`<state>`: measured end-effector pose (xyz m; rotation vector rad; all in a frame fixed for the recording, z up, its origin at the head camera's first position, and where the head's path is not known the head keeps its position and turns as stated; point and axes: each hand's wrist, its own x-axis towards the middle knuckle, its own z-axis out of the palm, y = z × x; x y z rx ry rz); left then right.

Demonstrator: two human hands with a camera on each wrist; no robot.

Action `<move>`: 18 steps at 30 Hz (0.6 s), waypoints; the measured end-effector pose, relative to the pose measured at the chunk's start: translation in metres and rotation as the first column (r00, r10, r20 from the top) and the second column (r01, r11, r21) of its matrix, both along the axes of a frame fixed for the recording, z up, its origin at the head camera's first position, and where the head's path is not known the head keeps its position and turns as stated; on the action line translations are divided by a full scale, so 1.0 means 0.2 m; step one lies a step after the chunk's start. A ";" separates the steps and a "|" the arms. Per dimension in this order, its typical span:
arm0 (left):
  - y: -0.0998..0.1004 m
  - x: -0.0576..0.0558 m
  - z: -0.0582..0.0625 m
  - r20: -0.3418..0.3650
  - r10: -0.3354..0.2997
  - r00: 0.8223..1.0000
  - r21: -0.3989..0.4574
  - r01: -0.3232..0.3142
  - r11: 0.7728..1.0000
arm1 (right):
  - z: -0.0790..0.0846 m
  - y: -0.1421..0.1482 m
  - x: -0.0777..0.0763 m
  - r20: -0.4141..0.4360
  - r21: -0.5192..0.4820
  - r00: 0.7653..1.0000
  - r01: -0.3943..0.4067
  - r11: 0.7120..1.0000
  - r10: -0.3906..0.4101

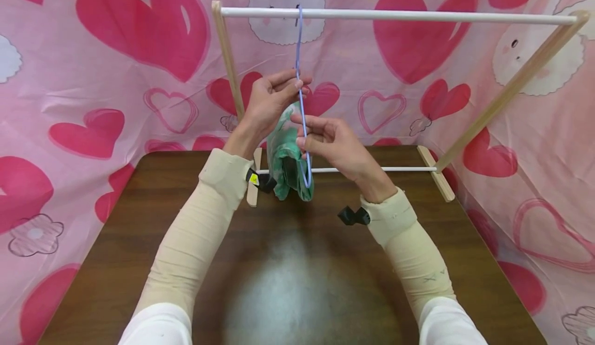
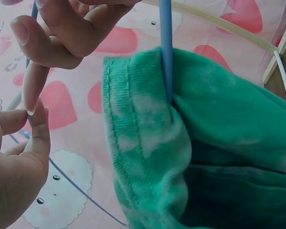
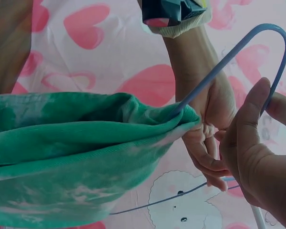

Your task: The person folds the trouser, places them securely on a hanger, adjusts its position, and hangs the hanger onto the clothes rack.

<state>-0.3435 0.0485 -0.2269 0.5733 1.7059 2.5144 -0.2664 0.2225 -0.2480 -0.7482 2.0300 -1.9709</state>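
Observation:
A thin lavender-blue clothes hanger hangs by its hook from a white rod, turned edge-on in the head view. My left hand pinches it near the neck. Lower down, my right hand holds its near side between thumb and fingers, close to the bent corner seen in the right wrist view. A green-and-white mottled garment with a stitched hem hangs on the hanger; its folded layers droop below the hands. One hanger arm slips behind the hem in the left wrist view.
The white rod spans a rack with wooden side posts. A lower white bar joins its wooden feet on a dark brown table. Pink heart-patterned cloth covers the walls behind.

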 end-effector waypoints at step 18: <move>-0.16 0.09 -0.20 -0.357 0.315 0.880 -0.266 -0.419 0.868 | -0.10 0.13 -0.06 -0.134 0.201 0.975 0.204 0.958 -0.180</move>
